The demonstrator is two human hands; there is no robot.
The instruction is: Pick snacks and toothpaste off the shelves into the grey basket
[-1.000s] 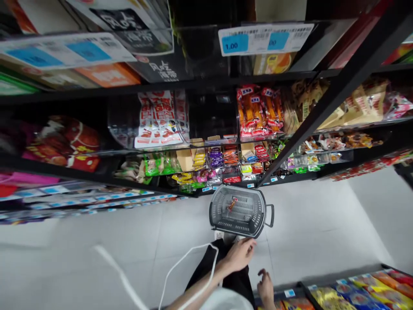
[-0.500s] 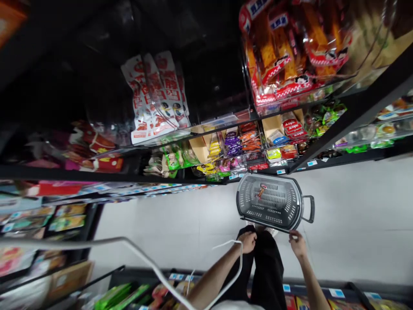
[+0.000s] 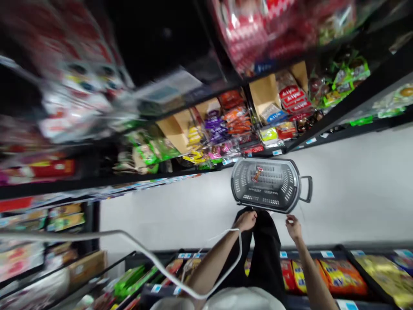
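A grey shopping basket (image 3: 238, 189) with slotted walls stands on the floor before my legs, its handle (image 3: 310, 189) sticking out to the right. Inside lies one small item in a red and brown wrapper (image 3: 257, 174). Just below the basket's lower right rim is my right hand (image 3: 293, 227), its fingers loosely bent and apart, with nothing seen in them. My left hand (image 3: 247, 220) rests against the knee of my black trousers (image 3: 266, 245), closed, with its fingers curled in. Nothing shows in that hand either.
Dark shelves above the basket hold bins of small wrapped snacks (image 3: 216, 125) and larger bags, blurred at upper left. Behind me runs a low shelf with red and yellow packets (image 3: 342, 275). A white cable-like strand (image 3: 142, 254) crosses the lower left. Pale floor (image 3: 167, 215) lies between the shelves.
My view has shifted, and the upper shelves look larger and blurred. My right hand, earlier at the basket's rim, now sits slightly below it. The left hand stays at the knee.
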